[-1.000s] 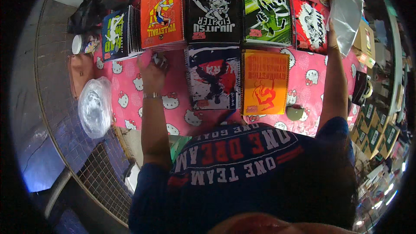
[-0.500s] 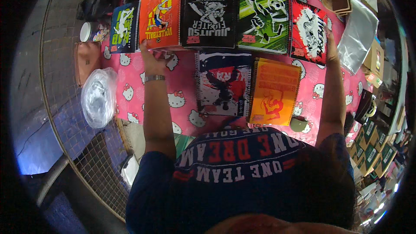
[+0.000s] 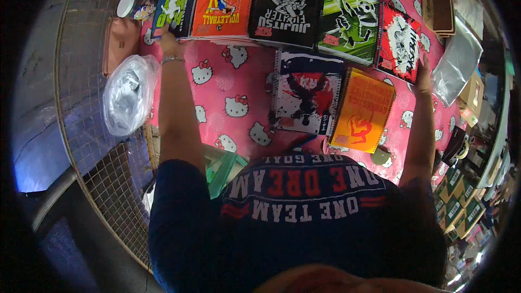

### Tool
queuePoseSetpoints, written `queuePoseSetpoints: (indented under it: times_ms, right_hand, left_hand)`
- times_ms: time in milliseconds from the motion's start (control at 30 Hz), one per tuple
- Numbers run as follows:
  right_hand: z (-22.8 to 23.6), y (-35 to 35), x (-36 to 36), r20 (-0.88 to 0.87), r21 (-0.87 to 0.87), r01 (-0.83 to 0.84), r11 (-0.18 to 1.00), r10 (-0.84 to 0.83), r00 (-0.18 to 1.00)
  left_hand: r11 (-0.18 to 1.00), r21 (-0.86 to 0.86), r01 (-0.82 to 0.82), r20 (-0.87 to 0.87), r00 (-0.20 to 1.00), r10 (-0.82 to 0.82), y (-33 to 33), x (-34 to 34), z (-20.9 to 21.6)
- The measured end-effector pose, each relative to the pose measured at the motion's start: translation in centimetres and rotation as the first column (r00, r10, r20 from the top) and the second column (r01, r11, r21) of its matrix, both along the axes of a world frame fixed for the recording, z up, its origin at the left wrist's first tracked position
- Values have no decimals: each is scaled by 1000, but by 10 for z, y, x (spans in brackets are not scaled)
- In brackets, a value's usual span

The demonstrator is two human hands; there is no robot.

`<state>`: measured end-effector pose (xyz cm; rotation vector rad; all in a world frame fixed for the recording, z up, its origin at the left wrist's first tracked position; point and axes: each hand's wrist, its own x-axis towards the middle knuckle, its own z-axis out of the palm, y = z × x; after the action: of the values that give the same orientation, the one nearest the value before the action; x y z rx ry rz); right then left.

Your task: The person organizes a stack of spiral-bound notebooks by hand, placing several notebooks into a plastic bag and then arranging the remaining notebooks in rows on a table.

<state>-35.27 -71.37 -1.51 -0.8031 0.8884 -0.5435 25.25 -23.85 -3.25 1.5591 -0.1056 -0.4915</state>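
Note:
Five spiral notebooks with sports covers lie in a row. My left hand [image 3: 170, 46] grips the lower edge of the blue notebook [image 3: 175, 6] at the left end. Beside it come the orange notebook [image 3: 223, 8], the black notebook [image 3: 285, 13] and the green notebook [image 3: 349, 21]. My right hand [image 3: 423, 80] is closed at the right edge of the red notebook [image 3: 399, 43], with some fingers hidden. Below the row, between my arms, are a white, navy and red notebook [image 3: 306, 93] and a yellow-orange notebook [image 3: 362, 111].
A pink patterned cloth [image 3: 228, 84] covers the table. At left are a clear plastic roll [image 3: 128, 95], a brown pouch [image 3: 120, 43], a white-lidded jar [image 3: 126, 5] and a wire mesh [image 3: 87, 103]. Clear plastic sheets [image 3: 458, 62] and stacked boxes [image 3: 458, 203] stand at right.
My left hand has shifted from the orange notebook's lower corner to the blue notebook's lower edge. My right hand stays by the red notebook. The whole view has shifted, with the notebooks farther right.

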Motion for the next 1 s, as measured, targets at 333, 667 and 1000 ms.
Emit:
queuePoseSetpoints:
  times_ms: [333,667,1000]
  right_hand:
    - [-43,130,-105,-238,330,46,943,36,971]
    - [13,207,-37,-81,336,32,941,-5,997]
    - [5,238,-16,81,307,-115,945,95,992]
  left_hand:
    - [993,-106,-56,-498,867,-4,-67,-136,52]
    - [832,-66,551,-424,739,-523,-77,-347,35]
    - [803,3,595,-548,673,-497,-39,-308,22]
